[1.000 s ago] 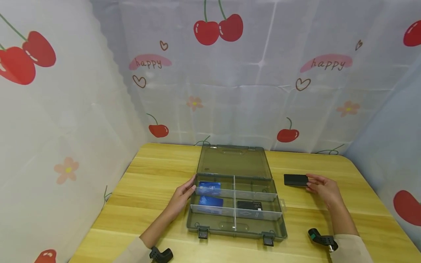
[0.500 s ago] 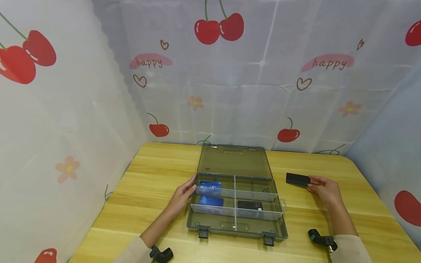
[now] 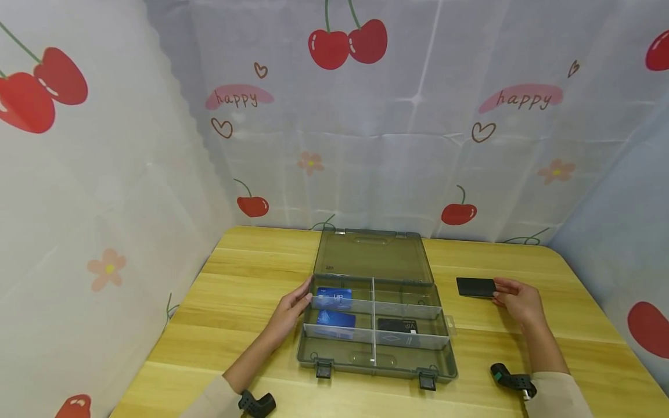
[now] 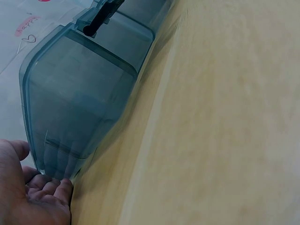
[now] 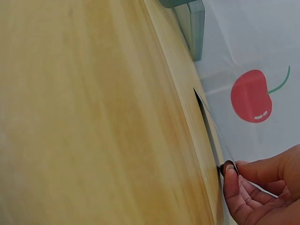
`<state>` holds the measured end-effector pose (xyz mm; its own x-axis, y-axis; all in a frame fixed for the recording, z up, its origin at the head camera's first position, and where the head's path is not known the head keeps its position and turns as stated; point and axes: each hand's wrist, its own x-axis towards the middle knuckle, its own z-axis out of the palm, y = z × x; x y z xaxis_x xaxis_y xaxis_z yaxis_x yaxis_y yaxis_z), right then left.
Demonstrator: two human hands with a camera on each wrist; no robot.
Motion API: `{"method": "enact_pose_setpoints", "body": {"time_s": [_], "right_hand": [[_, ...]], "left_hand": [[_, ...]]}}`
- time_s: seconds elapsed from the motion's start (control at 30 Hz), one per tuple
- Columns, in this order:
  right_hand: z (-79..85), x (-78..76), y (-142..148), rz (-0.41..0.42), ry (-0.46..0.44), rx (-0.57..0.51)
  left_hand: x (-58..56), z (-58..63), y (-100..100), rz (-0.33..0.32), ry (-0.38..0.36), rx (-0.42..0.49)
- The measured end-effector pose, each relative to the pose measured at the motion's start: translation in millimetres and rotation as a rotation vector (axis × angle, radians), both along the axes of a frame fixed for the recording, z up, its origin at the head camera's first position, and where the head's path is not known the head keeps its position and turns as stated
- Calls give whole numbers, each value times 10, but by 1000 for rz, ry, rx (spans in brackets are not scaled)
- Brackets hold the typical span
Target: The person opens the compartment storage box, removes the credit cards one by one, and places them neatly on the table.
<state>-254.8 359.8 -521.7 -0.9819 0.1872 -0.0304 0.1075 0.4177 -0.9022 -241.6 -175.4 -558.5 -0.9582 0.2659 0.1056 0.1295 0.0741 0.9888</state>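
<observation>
A smoky clear plastic compartment box lies on the wooden table with its lid folded back. The left hand holds its left side, thumb at the rim and fingers against the end wall. Two blue cards lie in the left back and left middle compartments, and a black VIP card in the right middle one. Right of the box, the right hand pinches the near end of a black card between thumb and fingers. In the right wrist view the card slants close over the table.
Two latches hang off the box's front edge, and a small clear tab sticks out on its right. Cherry-print cloth walls the table at the back and sides. Each wrist wears a black camera mount.
The right hand has shifted slightly right with the black card, which tilted and then came back nearly level in the head view. The left hand and box stay put.
</observation>
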Motion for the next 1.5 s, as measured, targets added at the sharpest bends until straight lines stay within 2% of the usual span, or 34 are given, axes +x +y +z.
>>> {"method": "enact_pose_setpoints", "body": {"time_s": [0.43, 0.6, 0.9, 1.5], "right_hand": [[57, 17, -17, -45, -57, 44], [88, 29, -2, -50, -92, 30], [88, 15, 40, -61, -122, 13], [117, 33, 80, -39, -62, -16]], "left_hand": [[2, -8, -7, -1, 2, 3], [-4, -3, -3, -4, 20, -12], [8, 5, -2, 5, 3, -4], [15, -2, -5, 3, 5, -5]]}}
